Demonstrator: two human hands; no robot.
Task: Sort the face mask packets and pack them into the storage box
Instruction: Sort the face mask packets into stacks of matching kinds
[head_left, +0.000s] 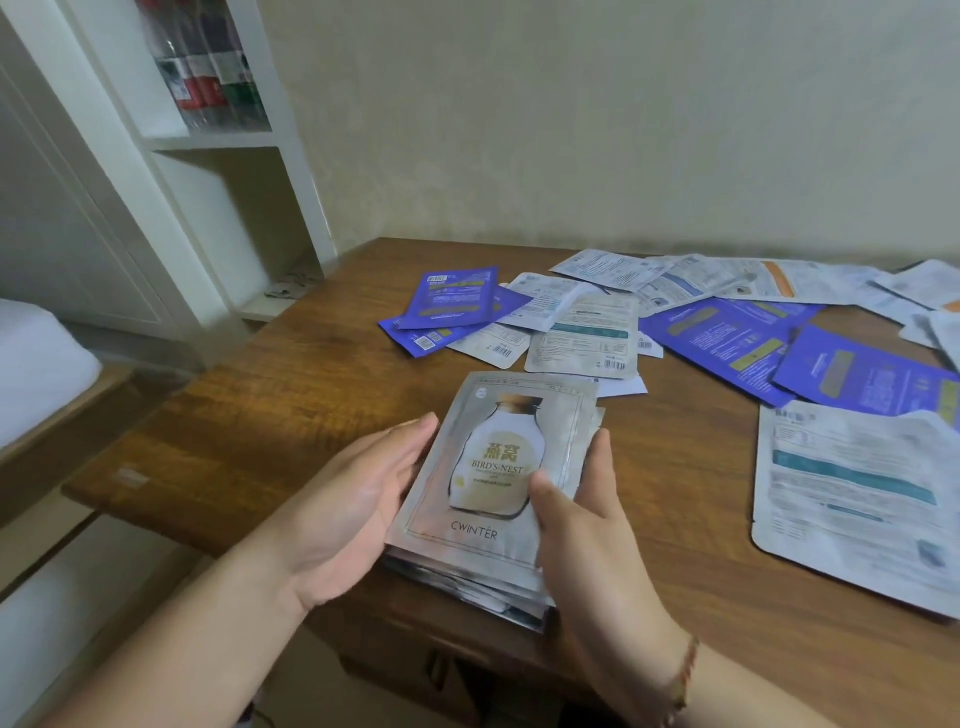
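Stack of packets: a pile of silver face mask packets (493, 467) sits at 6 o'clock on the tabletop (249, 415), near the front edge. The top packet shows a pale bottle and the words "BIRD'S NEST" and "CWINTER".
Left hand: the left hand (348, 499) is at 9 o'clock of the stack. Its palm faces the stack, and its straight fingers press flat on the left edge.
Right hand: the right hand (587, 519) is at 3 o'clock of the stack. It grasps the stack, with the thumb on top of the front packet and the fingers along the right edge.
Blue packets: two blue packets (452, 299) lie crossed over each other at 12 o'clock of the stack. More blue packets (727, 338) lie at 2 o'clock.
White packets: many white packets (582, 332) with small print lie face down in a loose mess at 12 to 2 o'clock. One big white packet (852, 499) lies at 3 o'clock, near the right edge of the view.
Shelf: a white shelf (218, 140) stands at 10 o'clock. Bottles (208, 67) stand on its top level.
Bed: a white bed (36, 358) shows at 9 o'clock, beside the tabletop.
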